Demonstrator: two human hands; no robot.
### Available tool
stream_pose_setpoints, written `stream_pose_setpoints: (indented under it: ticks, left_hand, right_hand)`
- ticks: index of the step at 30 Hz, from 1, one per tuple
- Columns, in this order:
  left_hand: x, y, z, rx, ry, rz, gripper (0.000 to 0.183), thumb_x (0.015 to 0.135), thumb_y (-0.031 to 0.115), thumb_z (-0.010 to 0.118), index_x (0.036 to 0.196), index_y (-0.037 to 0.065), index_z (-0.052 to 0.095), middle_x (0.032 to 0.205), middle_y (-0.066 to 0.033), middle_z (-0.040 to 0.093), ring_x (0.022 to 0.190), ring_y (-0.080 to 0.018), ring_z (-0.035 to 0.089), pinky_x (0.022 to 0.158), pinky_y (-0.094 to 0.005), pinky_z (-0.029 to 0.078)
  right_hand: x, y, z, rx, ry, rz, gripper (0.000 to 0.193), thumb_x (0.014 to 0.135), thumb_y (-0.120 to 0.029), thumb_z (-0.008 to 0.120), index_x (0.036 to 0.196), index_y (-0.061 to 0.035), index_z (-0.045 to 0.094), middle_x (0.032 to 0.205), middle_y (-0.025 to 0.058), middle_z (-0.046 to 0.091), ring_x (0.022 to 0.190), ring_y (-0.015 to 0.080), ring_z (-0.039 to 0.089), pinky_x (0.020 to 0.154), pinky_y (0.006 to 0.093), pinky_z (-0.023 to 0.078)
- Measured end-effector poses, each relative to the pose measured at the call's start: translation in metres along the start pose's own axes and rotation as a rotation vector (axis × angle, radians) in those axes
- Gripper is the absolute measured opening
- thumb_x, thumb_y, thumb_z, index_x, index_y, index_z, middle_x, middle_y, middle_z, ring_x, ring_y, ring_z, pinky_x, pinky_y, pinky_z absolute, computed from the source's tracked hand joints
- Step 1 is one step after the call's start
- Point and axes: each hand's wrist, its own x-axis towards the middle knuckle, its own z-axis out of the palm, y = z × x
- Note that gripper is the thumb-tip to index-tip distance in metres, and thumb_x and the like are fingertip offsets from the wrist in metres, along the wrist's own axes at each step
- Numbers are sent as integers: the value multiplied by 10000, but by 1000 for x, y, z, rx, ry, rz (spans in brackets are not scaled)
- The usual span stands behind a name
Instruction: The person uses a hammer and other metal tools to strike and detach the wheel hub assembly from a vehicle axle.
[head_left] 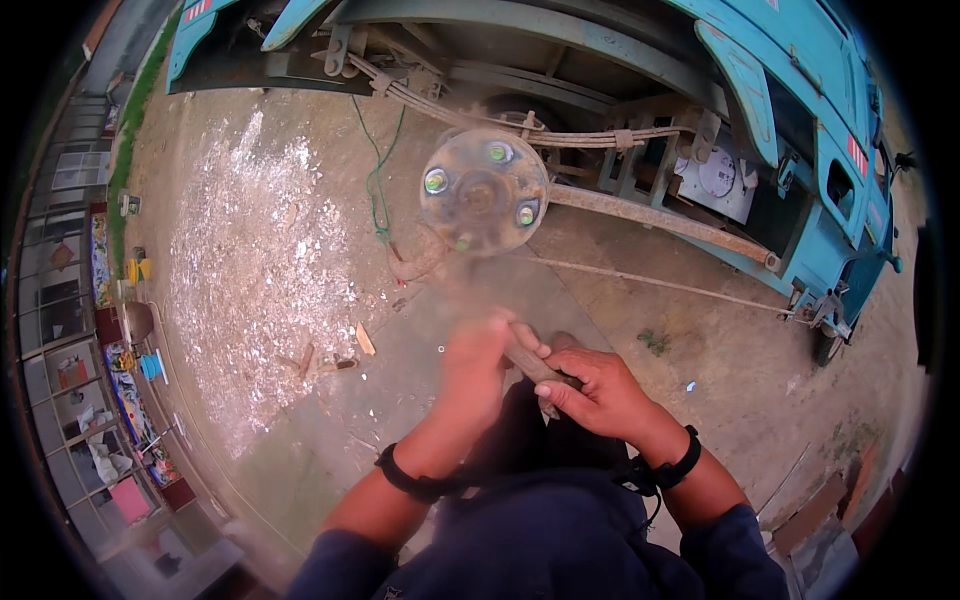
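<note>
A brown-grey elongated piece with a rounded surface lies between my hands, in front of my body. My right hand is closed around its near end, thumb across the top. Motion smears most of my left hand, but its fingertips curl over the far end of the piece. What the piece is made for, I cannot make out. Beyond my hands is a dusty round wheel hub with bolts and green-tinted nuts, under the blue truck. A dusty haze blurs the area between hub and hands.
Leaf springs and a long rusty bar run beside the hub. A green cord hangs to the ground near a rusty curved piece. Pale flakes litter the left ground, with a wood chip. Shelves stand far left.
</note>
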Motion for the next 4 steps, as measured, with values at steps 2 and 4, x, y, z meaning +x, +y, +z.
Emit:
stream_pose_setpoints:
  ticks: [2,4]
  left_hand:
    - [2,11,-22,27,110,71,285,1056,349,485,1152,81,479,926,-87,652,857,-204,659,724,-351,510]
    - [20,28,-51,59,244,107,315,1041,372,514,1189,96,481,931,-72,643,835,-197,654,711,-336,509]
  right_hand:
    - [19,-23,-10,11,61,153,321,868,-234,725,1120,-43,667,985,155,691,834,267,684,730,359,526]
    - [41,-20,-20,-71,265,125,414,832,-249,749,1193,-72,651,1068,193,688,865,301,690,794,389,530]
